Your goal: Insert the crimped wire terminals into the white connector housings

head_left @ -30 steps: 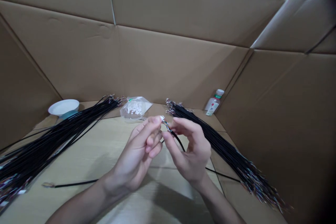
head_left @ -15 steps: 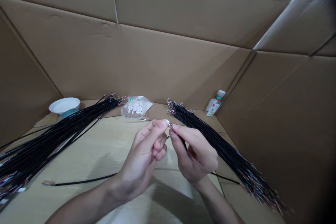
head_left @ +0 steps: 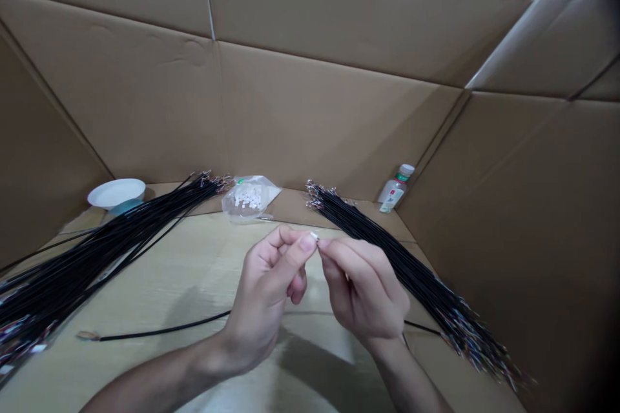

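Between the thumb and fingers of my left hand [head_left: 271, 293] is a small white connector [head_left: 314, 236]. My right hand [head_left: 365, 287] pinches at its right side, fingertips closed on thin wire ends that are mostly hidden. The two hands almost touch. A black cable [head_left: 165, 330] lies on the table below them, its bare coloured wires at the left end; it passes behind my left forearm and shows again right of my right wrist.
Black cable bundles lie at the left [head_left: 97, 264] and right [head_left: 387, 258]. At the back are a bag of white connectors [head_left: 249, 197], a white bowl [head_left: 116, 193] and a bottle [head_left: 396, 190]. Cardboard walls [head_left: 329, 122] surround the table [head_left: 184, 264].
Both hands have dropped slightly, and my right hand has shifted a little to the right. The coloured wires by the connector are now more hidden by my fingers.
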A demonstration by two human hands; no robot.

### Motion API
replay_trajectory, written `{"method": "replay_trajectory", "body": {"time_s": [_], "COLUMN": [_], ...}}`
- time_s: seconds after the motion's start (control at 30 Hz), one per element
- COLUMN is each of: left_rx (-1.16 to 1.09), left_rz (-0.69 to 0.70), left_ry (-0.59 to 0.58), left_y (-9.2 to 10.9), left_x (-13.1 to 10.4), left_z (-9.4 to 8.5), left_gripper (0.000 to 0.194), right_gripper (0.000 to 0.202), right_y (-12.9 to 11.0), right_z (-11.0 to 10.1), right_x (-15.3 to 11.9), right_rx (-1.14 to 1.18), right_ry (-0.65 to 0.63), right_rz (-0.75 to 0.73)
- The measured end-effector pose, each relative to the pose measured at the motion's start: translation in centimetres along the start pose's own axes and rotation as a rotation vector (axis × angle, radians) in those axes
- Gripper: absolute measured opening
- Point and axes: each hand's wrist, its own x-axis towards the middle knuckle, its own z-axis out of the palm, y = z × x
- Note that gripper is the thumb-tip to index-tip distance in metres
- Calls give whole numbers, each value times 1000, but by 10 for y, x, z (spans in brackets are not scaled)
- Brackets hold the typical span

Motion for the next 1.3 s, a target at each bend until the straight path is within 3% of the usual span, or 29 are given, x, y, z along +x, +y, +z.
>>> {"method": "replay_trajectory", "body": {"time_s": [0.07,0.17,0.23,0.3,0.6,0.73,0.83,1.0,1.3], "left_rx": [-61,-134,-122,-72,175,334,384,443,479], "left_rz": [-27,-36,22,101,326,597,745,795,819], "left_ry": [-11,-11,18,54,-19,-56,-78,15,-70], "left_y": [3,7,8,6,3,10,10,7,-6], "left_x": [1,5,9,12,19,27,29,27,19], "left_z": [1,0,-1,-2,-15,-19,-21,-24,-25], "left_gripper": [27,27,28,27,18,4,21,18,32], "right_gripper": [35,24,20,19,20,12,12,20,25], "right_y": [-1,-4,-7,-10,-16,-12,-12,-11,-2], "right_z": [4,9,11,11,5,-1,-3,-3,-8], "right_x": [3,8,11,14,20,19,18,18,18], "right_rx": [127,374,516,604,481,397,347,240,7], "right_ry": [45,26,-8,6,83,30,16,-11,9], "right_rz": [131,445,614,674,639,620,587,402,49]}}
